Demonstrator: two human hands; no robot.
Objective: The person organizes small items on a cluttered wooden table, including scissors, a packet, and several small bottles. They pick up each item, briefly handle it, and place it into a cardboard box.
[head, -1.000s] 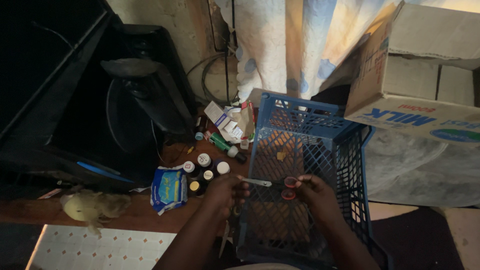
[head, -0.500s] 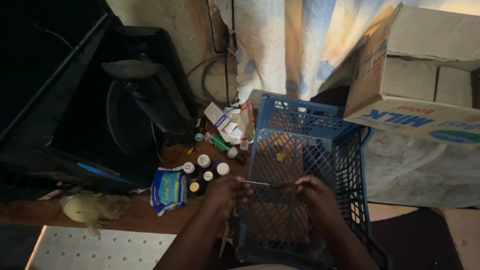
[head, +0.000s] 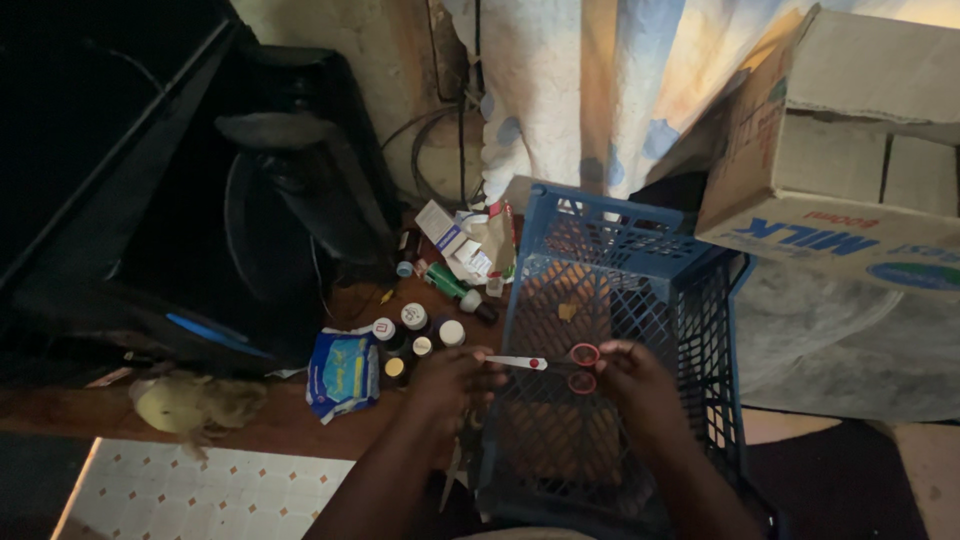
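A small pair of scissors (head: 548, 364) lies crosswise between the two hands, just above the blue plastic crate (head: 640, 300), its long axis running left to right. The right hand (head: 640, 385) pinches the red ring handles, fingers closed on them, while the left hand (head: 450, 380) is curled at the pale blade end, its fingertips touching or gripping the tip; which of the two, I cannot tell in the dim light. The handles thus lie nearer the right hand, the point nearer the left. On the wooden bench (head: 300, 425) left of the crate stand several small bottles with white caps (head: 415, 330), and just beside them lies a soft blue and white packet (head: 343, 370). Farther back, near the wall, sit small white and blue boxes (head: 450, 235) and a green tube (head: 448, 280). To the right, above the crate, a large cardboard carton (head: 850, 170) with blue lettering on a white band rests tilted.
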